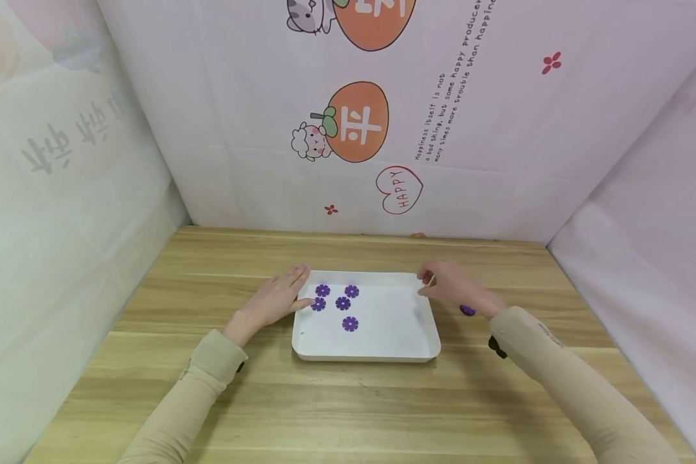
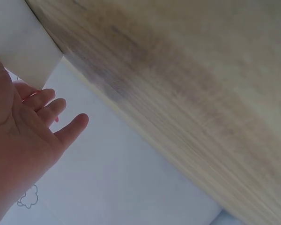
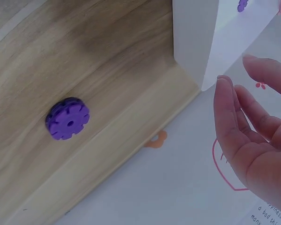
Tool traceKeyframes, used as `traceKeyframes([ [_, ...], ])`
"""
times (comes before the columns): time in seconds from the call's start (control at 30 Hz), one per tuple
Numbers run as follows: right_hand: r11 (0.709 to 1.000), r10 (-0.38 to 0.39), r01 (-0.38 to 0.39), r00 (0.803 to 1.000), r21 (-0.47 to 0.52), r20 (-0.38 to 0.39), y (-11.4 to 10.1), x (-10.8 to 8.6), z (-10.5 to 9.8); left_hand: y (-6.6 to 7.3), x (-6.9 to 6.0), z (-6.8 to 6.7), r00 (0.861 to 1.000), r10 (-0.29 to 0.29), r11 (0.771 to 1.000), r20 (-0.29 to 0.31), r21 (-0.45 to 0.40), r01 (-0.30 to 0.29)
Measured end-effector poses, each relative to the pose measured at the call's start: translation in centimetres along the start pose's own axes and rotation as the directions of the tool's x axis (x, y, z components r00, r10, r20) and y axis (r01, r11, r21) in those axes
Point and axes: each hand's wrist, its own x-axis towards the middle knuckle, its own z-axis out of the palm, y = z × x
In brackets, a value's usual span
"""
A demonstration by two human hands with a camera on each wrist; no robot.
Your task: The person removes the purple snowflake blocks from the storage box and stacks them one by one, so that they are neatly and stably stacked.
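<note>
A shallow white tray lies on the table with several purple notched discs, one of them this disc, spread over its left half. My left hand rests on the tray's left rim, fingers extended and thumb over the inside beside a disc. Above the right rim hovers my right hand, its fingers loosely bent. The right wrist view shows a gap between thumb and fingers, with nothing visible between them. On the wood right of the tray sits a small stack of purple discs, close to the right forearm.
The wooden table meets a printed white cloth backdrop behind the tray. More white cloth hangs at the left side and the right side.
</note>
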Motion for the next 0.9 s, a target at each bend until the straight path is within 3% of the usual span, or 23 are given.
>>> traceKeyframes([
  [0.23, 0.999, -0.026, 0.026, 0.999, -0.018, 0.025, -0.9, 0.6, 0.5, -0.1, 0.1, 0.2, 1.000, 0.003, 1.000, 0.015, 0.006, -0.003],
  [0.67, 0.996, -0.082, 0.085, 0.993, -0.026, 0.086, -2.9, 1.8, 2.0, -0.2, 0.1, 0.2, 1.000, 0.014, 0.998, -0.011, 0.068, -0.014],
  [0.9, 0.996, -0.080, 0.085, 0.988, -0.037, 0.132, -3.9, 2.4, 2.9, -0.2, 0.3, 0.2, 1.000, 0.005, 0.995, 0.005, 0.098, -0.006],
])
